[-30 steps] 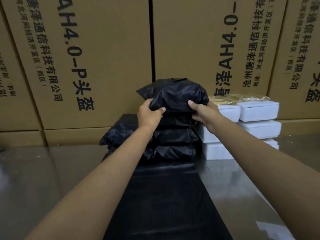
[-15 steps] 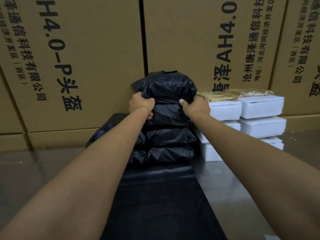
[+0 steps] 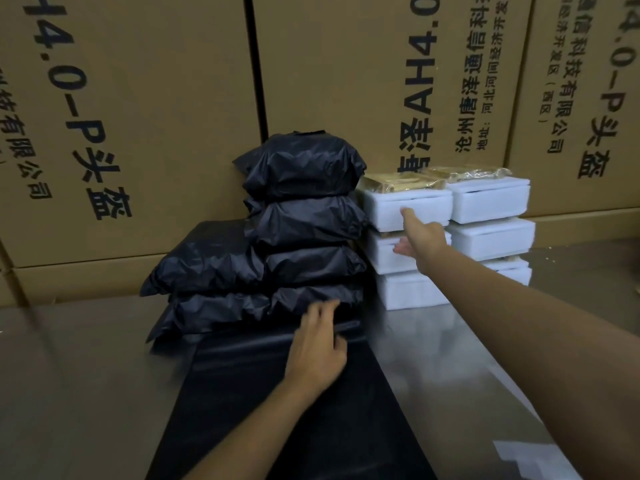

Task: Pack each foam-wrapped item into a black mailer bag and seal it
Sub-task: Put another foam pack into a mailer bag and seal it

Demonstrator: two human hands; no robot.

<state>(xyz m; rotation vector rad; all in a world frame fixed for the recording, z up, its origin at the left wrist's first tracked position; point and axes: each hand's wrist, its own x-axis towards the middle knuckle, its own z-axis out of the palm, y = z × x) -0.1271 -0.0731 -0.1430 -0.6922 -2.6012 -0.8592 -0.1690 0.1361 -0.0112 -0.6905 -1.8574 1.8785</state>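
Several packed black mailer bags (image 3: 304, 216) are piled against the cartons, the top one (image 3: 301, 166) sitting free of both hands. To their right stand two stacks of white foam-wrapped items (image 3: 491, 202). My right hand (image 3: 420, 239) reaches to the top foam-wrapped item (image 3: 384, 207) of the near stack, fingers spread, fingertips touching its front face. My left hand (image 3: 320, 351) rests on the far end of the flat empty mailer bags (image 3: 277, 403) lying in front of the pile, fingers loosely bent at the bags' edge.
Tall brown cartons (image 3: 156, 116) with printed lettering form a wall right behind the piles. The shiny metal table (image 3: 79, 386) stretches to both sides. Yellowish plastic-wrapped pieces (image 3: 401, 183) lie on top of the foam stacks.
Both hands let go of the top black bag, which now lies on the pile. The left hand dropped to the flat bags; the right hand moved right to the foam stack.
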